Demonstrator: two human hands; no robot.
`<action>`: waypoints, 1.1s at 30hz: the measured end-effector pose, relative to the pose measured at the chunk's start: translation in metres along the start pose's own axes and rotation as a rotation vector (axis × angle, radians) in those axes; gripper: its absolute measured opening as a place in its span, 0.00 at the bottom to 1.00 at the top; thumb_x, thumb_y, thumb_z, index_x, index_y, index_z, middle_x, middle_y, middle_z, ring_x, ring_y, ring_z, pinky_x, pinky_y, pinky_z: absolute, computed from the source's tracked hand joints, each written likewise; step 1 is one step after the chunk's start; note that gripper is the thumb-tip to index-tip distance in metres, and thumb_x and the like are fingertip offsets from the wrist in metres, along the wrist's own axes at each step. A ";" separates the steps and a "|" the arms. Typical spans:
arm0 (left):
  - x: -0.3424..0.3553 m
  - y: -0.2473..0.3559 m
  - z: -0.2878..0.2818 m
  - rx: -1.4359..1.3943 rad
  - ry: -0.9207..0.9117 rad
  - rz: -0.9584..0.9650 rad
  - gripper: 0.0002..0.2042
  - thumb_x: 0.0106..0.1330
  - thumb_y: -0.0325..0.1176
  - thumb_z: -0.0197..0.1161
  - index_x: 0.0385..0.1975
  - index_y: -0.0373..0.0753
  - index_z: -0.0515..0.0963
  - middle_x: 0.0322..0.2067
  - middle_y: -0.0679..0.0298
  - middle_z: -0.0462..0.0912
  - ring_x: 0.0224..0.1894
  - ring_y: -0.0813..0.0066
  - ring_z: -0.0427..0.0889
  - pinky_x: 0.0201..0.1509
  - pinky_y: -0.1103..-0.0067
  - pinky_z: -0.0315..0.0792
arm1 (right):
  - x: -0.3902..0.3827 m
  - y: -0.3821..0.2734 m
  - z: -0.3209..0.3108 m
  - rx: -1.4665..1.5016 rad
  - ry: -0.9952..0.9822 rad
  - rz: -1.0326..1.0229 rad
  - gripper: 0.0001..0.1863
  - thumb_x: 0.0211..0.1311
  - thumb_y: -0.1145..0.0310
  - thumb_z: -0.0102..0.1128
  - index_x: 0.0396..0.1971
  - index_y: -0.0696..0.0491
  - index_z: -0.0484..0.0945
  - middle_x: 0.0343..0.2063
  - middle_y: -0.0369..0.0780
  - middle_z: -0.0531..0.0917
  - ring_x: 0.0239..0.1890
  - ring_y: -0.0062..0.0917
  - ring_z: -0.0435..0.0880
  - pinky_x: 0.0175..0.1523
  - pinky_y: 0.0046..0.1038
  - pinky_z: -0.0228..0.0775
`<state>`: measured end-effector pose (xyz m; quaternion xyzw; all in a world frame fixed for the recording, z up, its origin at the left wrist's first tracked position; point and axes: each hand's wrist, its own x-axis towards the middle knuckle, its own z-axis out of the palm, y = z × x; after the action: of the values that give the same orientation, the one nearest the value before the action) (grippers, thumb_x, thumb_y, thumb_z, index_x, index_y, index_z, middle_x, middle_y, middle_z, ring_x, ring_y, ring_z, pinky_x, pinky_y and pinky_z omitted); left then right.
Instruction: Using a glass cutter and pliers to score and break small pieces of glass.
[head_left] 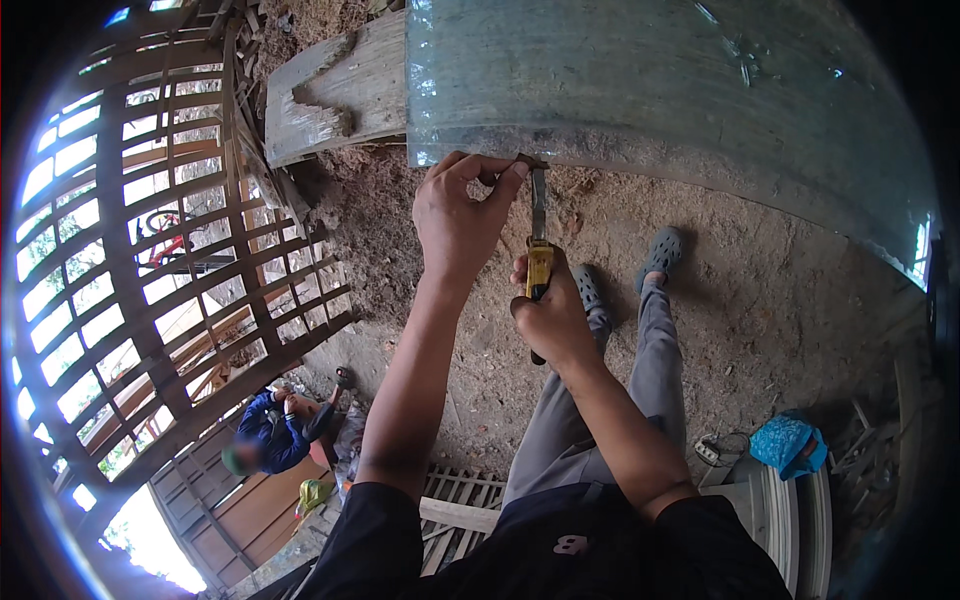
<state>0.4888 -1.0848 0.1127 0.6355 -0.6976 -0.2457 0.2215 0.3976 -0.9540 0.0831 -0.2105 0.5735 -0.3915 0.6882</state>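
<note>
My right hand point(555, 315) is wrapped round the yellow and black handle of what looks like a utility knife point(540, 268). Its long metal blade points away from me, toward the near edge of a large clear glass sheet point(640, 95). My left hand point(465, 210) is closed in a pinch, with a small dark piece point(527, 160) at the tips of its thumb and forefinger. That piece meets or lies very near the blade's tip, just by the glass edge; what kind of thing it is cannot be made out.
A weathered wooden board point(345, 95) extends from under the glass at its left. Slatted wooden lattice point(190, 220) stands along the left side. Another person point(270, 435) in blue sits at lower left. A blue bag point(790, 443) and a power strip point(708, 452) lie at lower right.
</note>
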 end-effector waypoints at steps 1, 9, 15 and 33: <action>0.000 0.000 0.000 0.011 0.011 0.016 0.10 0.63 0.36 0.77 0.35 0.35 0.89 0.30 0.63 0.87 0.31 0.78 0.83 0.40 0.77 0.76 | 0.001 0.001 0.001 -0.001 0.007 -0.019 0.27 0.51 0.91 0.52 0.53 0.54 0.68 0.42 0.36 0.74 0.47 0.22 0.76 0.50 0.23 0.70; 0.002 0.000 -0.001 0.039 0.017 0.036 0.10 0.62 0.36 0.77 0.34 0.35 0.89 0.29 0.62 0.87 0.32 0.74 0.85 0.41 0.75 0.76 | 0.006 0.005 0.010 -0.063 0.075 -0.162 0.28 0.48 0.88 0.53 0.52 0.54 0.67 0.39 0.36 0.72 0.42 0.22 0.74 0.49 0.25 0.68; 0.005 0.002 -0.004 0.031 -0.018 -0.015 0.10 0.61 0.41 0.76 0.33 0.42 0.91 0.29 0.62 0.85 0.34 0.64 0.86 0.42 0.69 0.77 | 0.009 0.004 0.015 -0.122 0.139 -0.144 0.26 0.47 0.85 0.53 0.50 0.53 0.67 0.36 0.37 0.69 0.38 0.23 0.70 0.47 0.25 0.65; 0.064 -0.012 -0.025 0.199 -0.109 0.227 0.18 0.65 0.47 0.74 0.50 0.45 0.88 0.43 0.56 0.88 0.46 0.60 0.88 0.50 0.65 0.82 | 0.014 0.000 0.025 -0.140 0.188 -0.067 0.24 0.49 0.84 0.51 0.51 0.58 0.64 0.31 0.38 0.66 0.30 0.23 0.69 0.38 0.31 0.67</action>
<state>0.5072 -1.1507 0.1247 0.5571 -0.7968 -0.1832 0.1456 0.4216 -0.9696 0.0807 -0.2395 0.6542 -0.3912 0.6013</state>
